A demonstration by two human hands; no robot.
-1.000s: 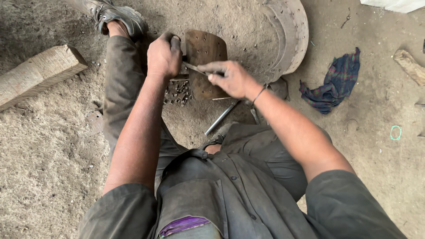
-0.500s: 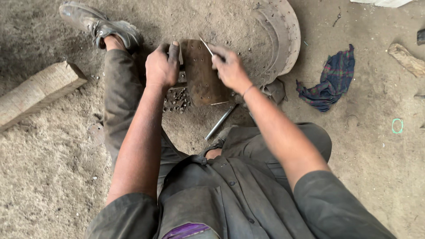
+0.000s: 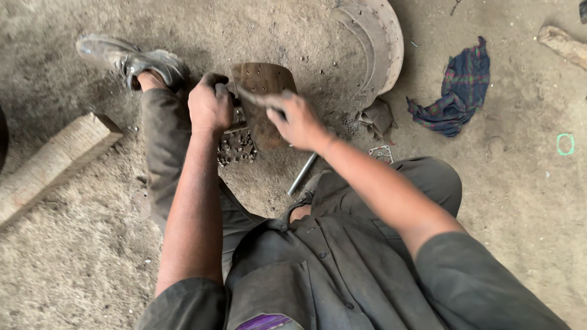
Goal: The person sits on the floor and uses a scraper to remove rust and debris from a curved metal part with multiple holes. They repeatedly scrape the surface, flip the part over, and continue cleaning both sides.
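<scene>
A curved brown brake lining plate [image 3: 264, 98] with small holes stands on edge on the dirt floor [image 3: 79, 256], far from the seated person's body. The left hand [image 3: 210, 105] has its grip wrapped shut on the plate's left edge. The right hand [image 3: 298, 119] lies across the plate's face, its grip pinching a thin, blurred metal tool [image 3: 252, 97]. Just near the plate lie small rivets [image 3: 235, 148] and a steel rod [image 3: 302, 173]. A larger curved brake shoe [image 3: 377, 46] stands to the far right, a checked rag [image 3: 455, 98] beyond it.

Head view, steeply downward, close
</scene>
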